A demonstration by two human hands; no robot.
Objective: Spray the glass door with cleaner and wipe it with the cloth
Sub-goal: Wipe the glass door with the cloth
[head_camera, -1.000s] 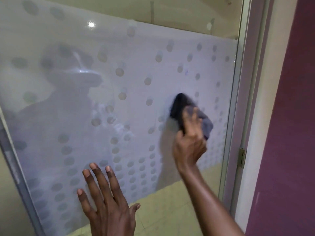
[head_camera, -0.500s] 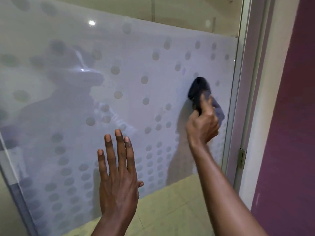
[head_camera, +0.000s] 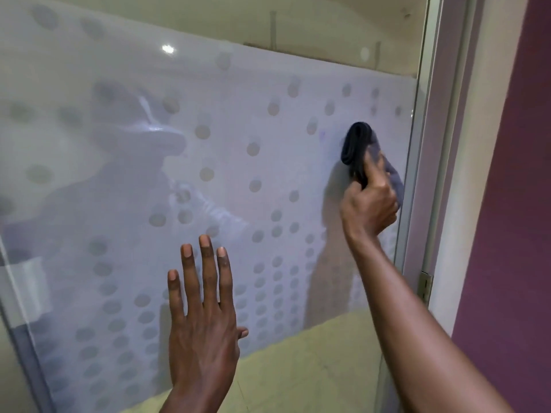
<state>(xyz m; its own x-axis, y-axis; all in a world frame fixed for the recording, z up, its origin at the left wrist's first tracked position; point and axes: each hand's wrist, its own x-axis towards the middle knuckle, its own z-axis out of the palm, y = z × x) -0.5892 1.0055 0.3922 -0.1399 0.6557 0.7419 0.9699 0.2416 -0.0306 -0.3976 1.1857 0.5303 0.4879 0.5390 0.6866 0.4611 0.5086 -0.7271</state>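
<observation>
The glass door (head_camera: 268,180) fills most of the view, covered by a frosted band with grey dots. My right hand (head_camera: 369,207) presses a dark grey cloth (head_camera: 357,144) against the glass near its right edge, fingers closed around it. My left hand (head_camera: 202,317) lies flat on the lower middle of the glass, fingers spread and holding nothing. No spray bottle is in view.
The metal door frame (head_camera: 417,174) runs down the right side with a hinge (head_camera: 425,286) low on it. A purple wall (head_camera: 507,204) stands to the right. Pale tiled floor (head_camera: 313,368) shows through the clear glass below the frosted band.
My right hand has swept the cloth up and to the right, toward the door's edge. My left hand has risen and settled flat on the glass.
</observation>
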